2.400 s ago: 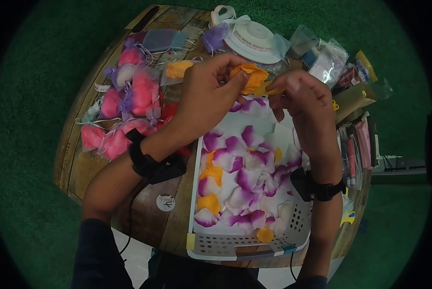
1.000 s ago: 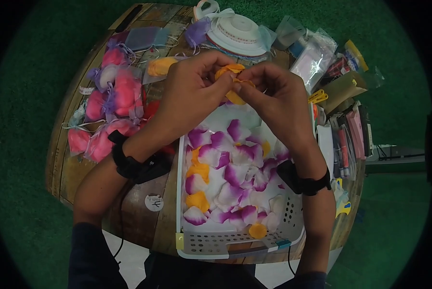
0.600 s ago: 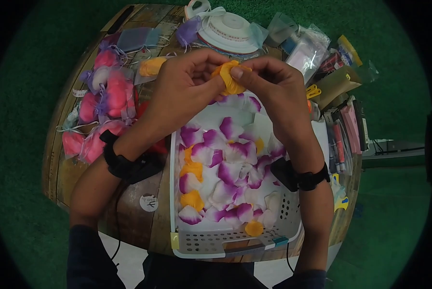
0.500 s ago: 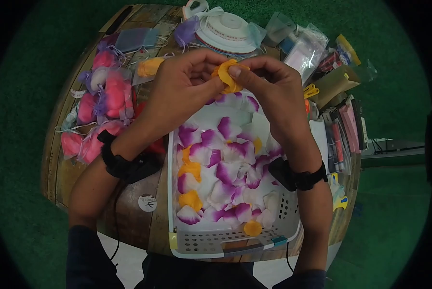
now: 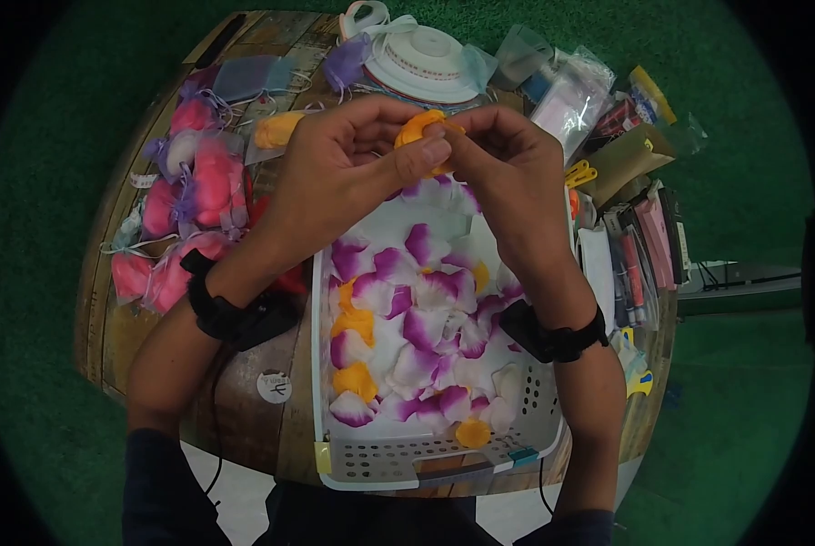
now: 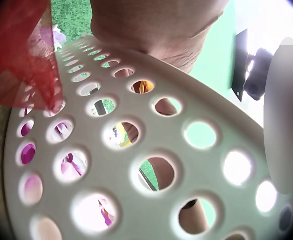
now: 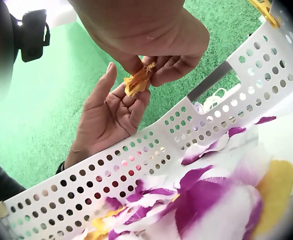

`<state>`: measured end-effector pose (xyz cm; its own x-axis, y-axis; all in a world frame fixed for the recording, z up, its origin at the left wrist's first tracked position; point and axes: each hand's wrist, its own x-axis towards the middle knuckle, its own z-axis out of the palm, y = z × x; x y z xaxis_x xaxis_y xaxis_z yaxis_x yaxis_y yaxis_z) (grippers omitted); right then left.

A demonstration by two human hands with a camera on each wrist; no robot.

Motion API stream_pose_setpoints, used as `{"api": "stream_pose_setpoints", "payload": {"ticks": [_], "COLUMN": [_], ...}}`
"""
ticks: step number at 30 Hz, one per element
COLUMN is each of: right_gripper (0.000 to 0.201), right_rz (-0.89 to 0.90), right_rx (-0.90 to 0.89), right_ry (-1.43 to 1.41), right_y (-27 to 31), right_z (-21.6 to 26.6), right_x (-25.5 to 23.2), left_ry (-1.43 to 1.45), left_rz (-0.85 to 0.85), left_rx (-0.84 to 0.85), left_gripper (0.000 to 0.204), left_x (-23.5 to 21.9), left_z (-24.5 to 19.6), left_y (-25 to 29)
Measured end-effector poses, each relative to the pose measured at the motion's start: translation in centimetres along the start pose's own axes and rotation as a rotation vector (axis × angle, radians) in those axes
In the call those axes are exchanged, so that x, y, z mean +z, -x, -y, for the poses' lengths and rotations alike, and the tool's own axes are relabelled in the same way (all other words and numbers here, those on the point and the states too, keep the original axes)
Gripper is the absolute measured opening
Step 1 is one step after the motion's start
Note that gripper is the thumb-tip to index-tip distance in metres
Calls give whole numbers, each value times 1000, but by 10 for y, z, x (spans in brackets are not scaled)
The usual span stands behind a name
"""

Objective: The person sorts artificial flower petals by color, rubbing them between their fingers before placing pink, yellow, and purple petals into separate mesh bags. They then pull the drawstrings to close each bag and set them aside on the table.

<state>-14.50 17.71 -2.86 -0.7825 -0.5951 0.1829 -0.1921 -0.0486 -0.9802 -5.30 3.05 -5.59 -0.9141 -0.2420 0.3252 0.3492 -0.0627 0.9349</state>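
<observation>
Above the far end of a white perforated basket (image 5: 318, 364), both hands meet at a small bunch of orange fabric flower petals (image 5: 414, 132). My right hand (image 5: 508, 173) pinches the bunch between thumb and fingers, as the right wrist view shows with the petals (image 7: 138, 81) at its fingertips. My left hand (image 5: 344, 164) holds the bunch from the other side, fingers curled behind it, partly hidden. Purple-and-white petals (image 5: 426, 341) and a few orange petals (image 5: 355, 380) lie scattered in the basket. In the left wrist view, the basket wall (image 6: 121, 190) covers most of the scene.
Pink-filled mesh pouches (image 5: 216, 182) lie left of the basket, with a yellow-filled pouch (image 5: 280, 130) behind. A white ribbon roll (image 5: 426, 59) sits at the back. Plastic packets (image 5: 576, 96), yellow clips (image 5: 580, 173) and notebooks (image 5: 653, 241) line the right side.
The right hand has come in from the right to meet the left at the orange petals. Both hands now work the bunch together, and the view has shifted slightly.
</observation>
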Motion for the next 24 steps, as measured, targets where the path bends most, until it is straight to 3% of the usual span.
{"api": "stream_pose_setpoints", "payload": {"ticks": [17, 20, 22, 23, 24], "right_gripper": [17, 16, 11, 7, 7], "right_rz": [33, 8, 387, 586, 594], "right_rx": [70, 189, 320, 189, 189], "right_ry": [-93, -152, 190, 267, 264], "right_y": [-3, -1, 2, 3, 5], "right_z": [5, 13, 19, 2, 0], "right_x": [-9, -10, -10, -7, -7], "left_ry": [-122, -74, -4, -8, -36], "left_rz": [-10, -53, -110, -118, -120], "left_rx": [9, 39, 56, 56, 40], "left_gripper": [25, 25, 23, 23, 23], "left_x": [-5, -4, -5, -6, -7], "left_z": [9, 9, 9, 9, 9], "left_y": [-2, -2, -3, -3, -2]}}
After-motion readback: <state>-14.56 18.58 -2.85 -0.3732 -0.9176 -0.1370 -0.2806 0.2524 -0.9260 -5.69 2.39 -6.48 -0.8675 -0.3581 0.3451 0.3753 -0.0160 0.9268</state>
